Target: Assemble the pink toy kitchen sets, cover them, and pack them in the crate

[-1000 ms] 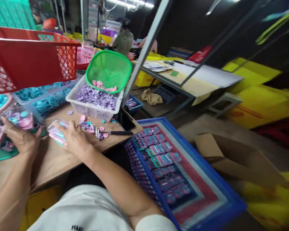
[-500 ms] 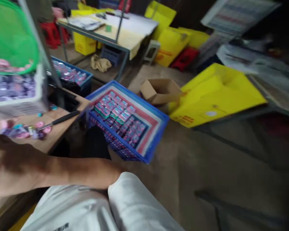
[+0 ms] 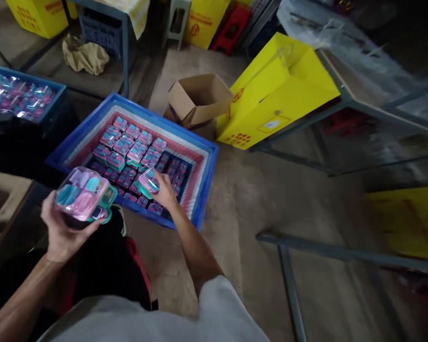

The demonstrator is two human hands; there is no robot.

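Observation:
My left hand (image 3: 64, 237) is closed around clear plastic boxes (image 3: 82, 194) that seem stacked, with pink, purple and teal pieces showing through. It holds them near the front left corner of a large blue crate (image 3: 207, 190). Over the crate's near side, my right hand (image 3: 167, 192) grips a similar small plastic box (image 3: 149, 182) with a teal lower edge. Inside the crate, rows of packed boxes (image 3: 123, 144) stand higher at the back left than at the front and right. A striped red, white and blue sheet (image 3: 196, 178) lines the crate walls.
Beyond the crate stands an open cardboard box (image 3: 199, 95), with a large yellow bag (image 3: 271, 104) beside it. Another crate (image 3: 57, 90) of packed boxes is at the left. A wooden table edge (image 3: 10, 199) is close on my left. Metal frame bars (image 3: 288, 285) stand at the right.
My view has swung down and right toward the crate. The right arm has moved from the table at left to over the crate. Both hands now show, each holding plastic boxes.

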